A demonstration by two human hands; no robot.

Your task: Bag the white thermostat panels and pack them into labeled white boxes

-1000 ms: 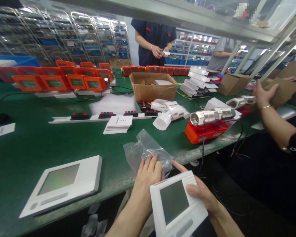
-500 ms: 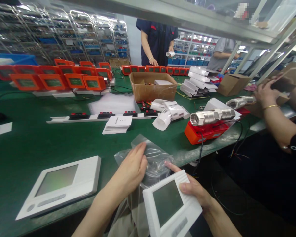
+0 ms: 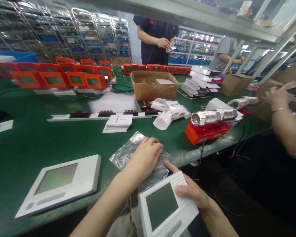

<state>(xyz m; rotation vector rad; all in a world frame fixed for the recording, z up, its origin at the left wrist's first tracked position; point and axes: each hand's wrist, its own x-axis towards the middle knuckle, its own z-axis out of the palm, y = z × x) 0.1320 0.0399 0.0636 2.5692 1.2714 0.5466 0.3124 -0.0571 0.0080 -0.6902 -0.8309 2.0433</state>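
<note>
My right hand holds a white display unit with a grey screen, tilted, in front of the table edge. Its thumb lies on the front face, and its index finger stretches out to the edge of a clear plastic bag. The bag lies crumpled on the green table near the edge. Over it, my left hand has its fingers bent together and closed on the film; the fingertips are partly hidden. A second white display unit lies face up on the table to the left.
A stack of printed papers and a white rail lie ahead. Curled label sheets, a cardboard box and metal fittings on orange housings stand beyond. Co-workers are across and at right.
My left hand has slid right across the bag, its fingers now bent. More of the bag shows flattened at left. The unit in my right hand has shifted slightly left.
</note>
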